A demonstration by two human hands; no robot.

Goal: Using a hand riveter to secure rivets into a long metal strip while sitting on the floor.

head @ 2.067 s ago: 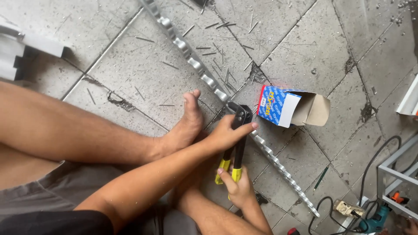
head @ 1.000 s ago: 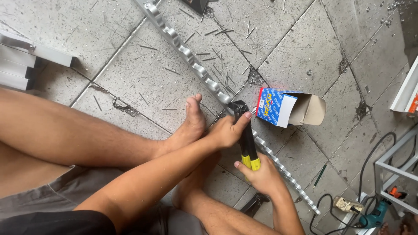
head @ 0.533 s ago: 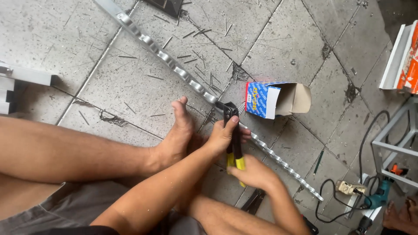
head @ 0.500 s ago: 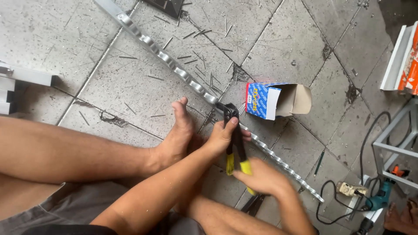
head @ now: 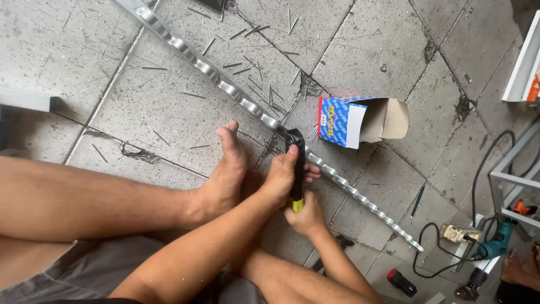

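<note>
A person seated on a tiled floor (head: pixel 169 112) works a black hand riveter (head: pixel 296 163) with yellow-tipped handles against a long corrugated metal strip (head: pixel 236 95). The left hand (head: pixel 283 177) is wrapped tightly around the upper part of the tool, just below its head, which touches the strip. The right hand (head: pixel 306 214) is closed around the yellow handle ends directly beneath the left. Immediately left of the grip, the person's bare foot (head: pixel 228 169) rests against the strip. Just above and to the right of the grip lies an open blue cardboard box (head: pixel 349 121), with loose rivet pins (head: pixel 264 93) scattered across the tiles beyond. Well to the lower right sit a teal power drill (head: pixel 498 239) and its cable (head: pixel 489 169).
</note>
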